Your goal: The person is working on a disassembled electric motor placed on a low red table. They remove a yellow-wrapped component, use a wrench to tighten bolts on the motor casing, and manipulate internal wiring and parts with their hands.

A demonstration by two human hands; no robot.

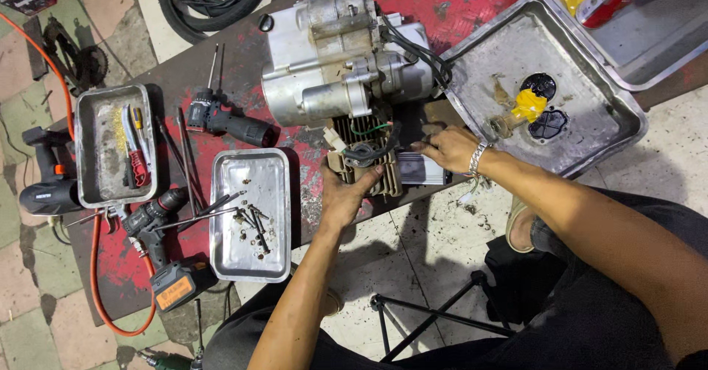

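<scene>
A grey small engine [335,60] lies on a worn red workbench [457,1], its finned cylinder [372,160] pointing toward me. My left hand [346,193] grips the finned cylinder from below, thumb up against a dark round part [361,153]. My right hand [450,149], with a metal bracelet on the wrist, rests its fingers on the cylinder's right side beside black cables [417,49].
A small steel tray [247,263] holding several bolts lies left of my hand. Another tray [88,185] with pliers is further left. Cordless drills [158,222] and an orange hose [96,267] lie around. A big steel pan [590,141] holds a yellow rag.
</scene>
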